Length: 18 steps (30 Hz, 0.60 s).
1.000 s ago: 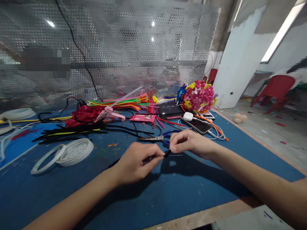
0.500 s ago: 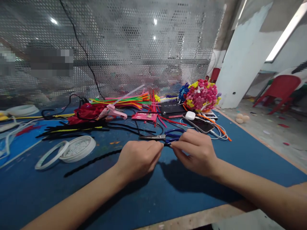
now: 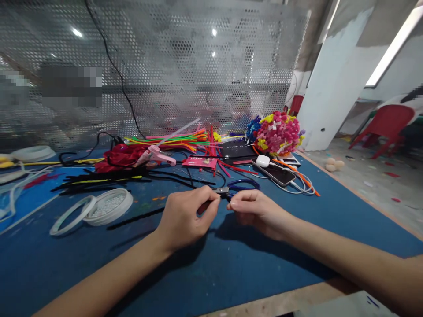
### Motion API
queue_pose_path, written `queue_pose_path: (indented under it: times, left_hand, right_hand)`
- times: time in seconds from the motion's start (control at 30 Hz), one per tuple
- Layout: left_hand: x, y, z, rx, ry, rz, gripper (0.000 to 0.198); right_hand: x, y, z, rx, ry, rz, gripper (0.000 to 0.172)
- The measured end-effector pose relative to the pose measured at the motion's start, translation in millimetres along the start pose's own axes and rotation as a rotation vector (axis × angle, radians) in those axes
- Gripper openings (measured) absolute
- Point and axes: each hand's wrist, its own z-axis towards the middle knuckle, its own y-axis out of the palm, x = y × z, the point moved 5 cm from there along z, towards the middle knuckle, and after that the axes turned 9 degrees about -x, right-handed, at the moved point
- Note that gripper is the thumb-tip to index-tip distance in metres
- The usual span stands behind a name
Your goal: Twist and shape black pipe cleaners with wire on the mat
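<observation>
My left hand [image 3: 188, 216] is closed around a black pipe cleaner [image 3: 139, 217], whose fuzzy tail sticks out to the left just over the table. To its right, my right hand [image 3: 261, 209] pinches with thumb and forefinger at a short dark bit of the pipe cleaner near the left fingertips. Most of the stem between the hands is hidden by fingers. Right behind them lie scissors with dark blue handles [image 3: 246, 183], their blades partly covered by my left hand.
An open white tub of small pale beads [image 3: 110, 207] and its ring lid [image 3: 73, 215] stand left. Behind are black pipe cleaners [image 3: 99, 179], a pink glue gun [image 3: 157, 155], coloured stems [image 3: 175, 140], a phone [image 3: 276, 171] with white cable, and a pink flower ball [image 3: 277, 132].
The pipe cleaner's tail has drawn in to the right. My right hand has rolled over and dropped slightly, and my left fingers have curled, with a small gap between the fingertips.
</observation>
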Motion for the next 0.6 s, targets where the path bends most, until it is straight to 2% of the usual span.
queue_pose_path:
  times: [0.07,0.13,0.23,0.3,0.37,0.43,0.53,0.6]
  left_hand:
    - [1.0,5.0,0.1,-0.035,0.009,0.166,0.014]
    - [4.0,10.8,0.7,-0.099,0.072,0.293,0.017]
    - [5.6,16.4,3.3,-0.252,0.150,0.314,0.020]
    - [1.3,17.1,6.0,-0.384,0.129,0.188,0.017]
    - [-5.1,15.9,8.0,-0.481,0.069,-0.002,0.014]
    - [-9.6,14.4,8.6,-0.515,0.023,-0.185,0.014]
    - [-10.5,13.9,7.1,-0.487,-0.002,-0.389,0.014]
    - [-9.8,14.2,5.3,-0.449,-0.033,-0.482,0.015]
  right_hand:
    - [-11.2,-2.6,-5.4,0.171,-0.172,-0.362,0.020]
    - [-26.8,0.8,-13.7,0.255,-0.406,-0.829,0.018]
    - [-38.2,11.4,-24.0,0.238,-0.714,-1.349,0.019]
    - [-40.7,11.6,-23.7,0.195,-0.745,-1.415,0.018]
    - [-42.7,4.6,-17.5,0.156,-0.623,-1.230,0.013]
    - [-36.6,-5.7,-7.2,0.073,-0.354,-0.859,0.008]
    - [-8.8,-8.8,1.2,-0.155,0.137,-0.189,0.014]
    - [4.6,-1.8,-0.1,-0.294,0.307,0.155,0.021]
